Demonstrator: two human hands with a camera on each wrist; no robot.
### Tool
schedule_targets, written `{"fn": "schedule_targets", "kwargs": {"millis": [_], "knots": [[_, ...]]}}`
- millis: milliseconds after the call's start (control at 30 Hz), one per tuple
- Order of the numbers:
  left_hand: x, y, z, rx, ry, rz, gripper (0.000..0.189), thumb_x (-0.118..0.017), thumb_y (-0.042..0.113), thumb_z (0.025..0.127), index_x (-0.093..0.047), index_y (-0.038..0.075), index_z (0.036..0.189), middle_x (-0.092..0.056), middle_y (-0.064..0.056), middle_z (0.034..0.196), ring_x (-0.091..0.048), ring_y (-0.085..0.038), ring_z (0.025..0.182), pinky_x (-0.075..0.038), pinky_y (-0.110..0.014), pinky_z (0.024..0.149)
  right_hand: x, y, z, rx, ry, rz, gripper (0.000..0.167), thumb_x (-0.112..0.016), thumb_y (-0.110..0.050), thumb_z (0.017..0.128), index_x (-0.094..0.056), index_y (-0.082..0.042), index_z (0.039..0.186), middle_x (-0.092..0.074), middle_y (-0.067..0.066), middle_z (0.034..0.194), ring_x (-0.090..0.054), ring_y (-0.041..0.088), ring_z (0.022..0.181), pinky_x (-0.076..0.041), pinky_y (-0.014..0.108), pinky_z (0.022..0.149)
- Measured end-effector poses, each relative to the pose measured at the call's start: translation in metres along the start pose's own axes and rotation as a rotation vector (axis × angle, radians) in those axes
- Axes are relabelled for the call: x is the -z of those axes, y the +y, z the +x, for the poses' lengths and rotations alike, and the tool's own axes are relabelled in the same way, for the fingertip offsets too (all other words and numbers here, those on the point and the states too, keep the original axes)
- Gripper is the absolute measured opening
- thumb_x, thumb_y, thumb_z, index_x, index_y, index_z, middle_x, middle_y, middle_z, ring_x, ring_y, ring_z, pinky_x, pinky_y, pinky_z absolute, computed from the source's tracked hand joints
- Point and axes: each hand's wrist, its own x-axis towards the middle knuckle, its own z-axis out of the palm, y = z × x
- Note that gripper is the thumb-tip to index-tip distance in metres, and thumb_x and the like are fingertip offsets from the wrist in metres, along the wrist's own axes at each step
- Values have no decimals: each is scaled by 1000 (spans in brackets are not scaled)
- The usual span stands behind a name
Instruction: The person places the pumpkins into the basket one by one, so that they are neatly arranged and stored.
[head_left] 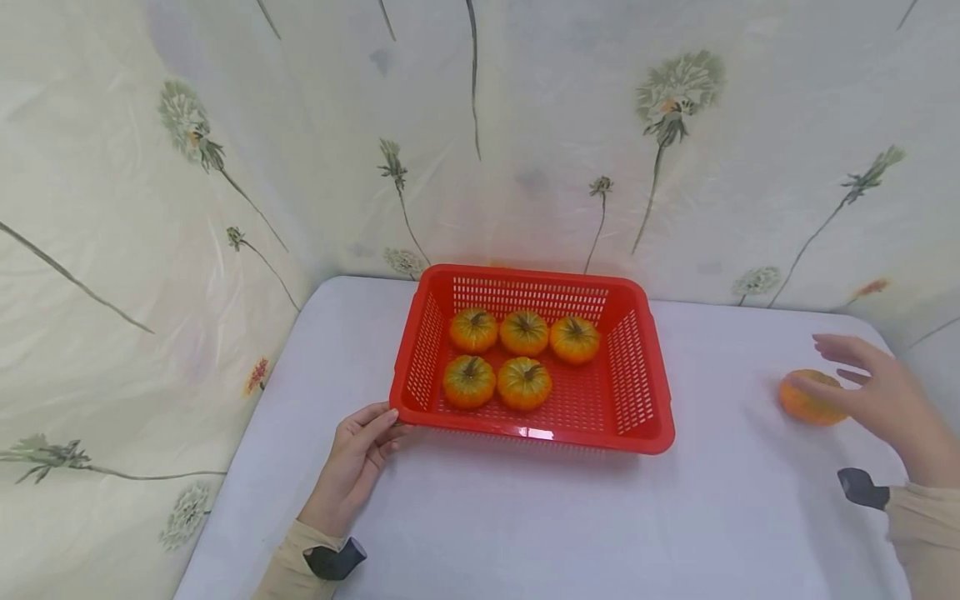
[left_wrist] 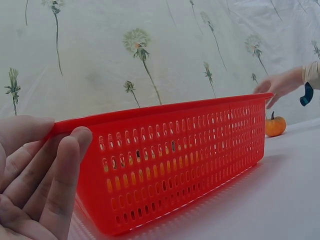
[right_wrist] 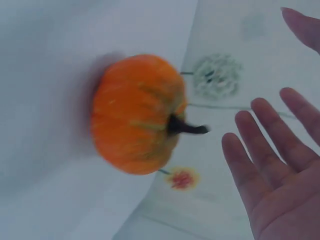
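My left hand [head_left: 358, 458] pinches the near left corner of a red plastic basket [head_left: 660, 392], thumb on top of the rim and fingers beneath it, as the left wrist view also shows. Inside the basket sit several small orange-green pumpkins [head_left: 524, 383], grouped toward its left and back. Over at the right, one more pumpkin [right_wrist: 137, 117] rests on the table with its dark stem upward. Just above it hovers my right hand [head_left: 881, 392], fingers spread and holding nothing; in the right wrist view a gap shows between the fingertips and the stem.
A white table [head_left: 525, 525] lies under everything. Behind and to the left hangs a pale curtain [head_left: 525, 125] printed with dandelions, meeting the table's back edge close behind the basket. Dark wrist straps [head_left: 333, 558] sit over beige sleeves.
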Motion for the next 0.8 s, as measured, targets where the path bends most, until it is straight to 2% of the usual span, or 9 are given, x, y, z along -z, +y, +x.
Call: {"fn": "schedule_targets", "kwargs": {"millis": [67, 133, 200, 233, 367, 433, 467, 500, 800], "knots": [[0, 0, 0, -1, -2, 3, 19, -58, 9, 105, -74, 18, 109, -79, 3, 104, -76, -8, 90, -59, -17, 78, -1, 9, -4, -43, 2, -5, 85, -80, -37, 92, -37, -5, 157, -53, -15, 146, -45, -5, 132, -35, 3, 107], [0, 0, 0, -2, -2, 4, 20, -58, 9, 105, -74, 18, 109, -79, 3, 103, -76, -8, 90, -59, -17, 77, -2, 18, -7, -97, -18, -25, 88, -74, -42, 95, -29, -4, 160, -45, 12, 161, -42, 27, 144, -36, 33, 123], [0, 0, 0, 0, 1, 5, 20, -58, 8, 105, -75, 18, 108, -79, 4, 102, -76, -8, 90, -59, -17, 78, -3, 25, -10, -158, -41, -52, 91, -68, -48, 98, -22, -2, 162, -30, 38, 159, -32, 55, 141, -32, 64, 117], [0, 0, 0, 1, 1, 6, 20, -58, 8, 105, -74, 18, 108, -79, 4, 102, -76, -8, 89, -59, -17, 78, -4, 29, -11, -171, -43, -53, 91, -67, -47, 98, -21, -1, 162, -29, 39, 159, -31, 61, 138, -35, 65, 115], [1, 1, 0, 8, 0, 3, 19, -58, 8, 105, -74, 18, 108, -79, 4, 100, -76, -8, 89, -59, -17, 78, -7, 43, -16, -224, -58, -38, 91, -66, -47, 100, -19, 1, 161, -27, 42, 158, -26, 63, 139, -37, 70, 108], [0, 1, 0, 7, 2, 6, 19, -58, 9, 105, -74, 18, 108, -79, 4, 100, -76, -8, 89, -59, -17, 78, -9, 49, -16, -247, -57, -24, 92, -66, -48, 99, -20, 2, 161, -28, 42, 158, -24, 63, 141, -35, 73, 108], [0, 1, 0, 6, 4, 8, 19, -58, 8, 105, -74, 18, 108, -79, 4, 100, -76, -7, 89, -59, -17, 77, -10, 50, -16, -265, -62, -14, 93, -65, -49, 99, -18, 3, 161, -25, 42, 159, -21, 64, 142, -29, 82, 101], [0, 0, 0, 4, 5, 10, 19, -58, 8, 105, -74, 18, 108, -79, 4, 99, -76, -7, 89, -59, -16, 77, -11, 52, -16, -280, -66, -5, 94, -65, -49, 99, -17, 3, 161, -24, 41, 159, -19, 64, 143, -27, 84, 101], [0, 0, 1, 4, 7, 11, 18, -60, 9, 104, -75, 18, 107, -78, 4, 100, -76, -8, 89, -59, -17, 76, -19, 63, -12, -359, -91, -17, 100, -65, -54, 97, -13, 3, 161, -17, 42, 161, -23, 67, 140, -33, 81, 100]]}}
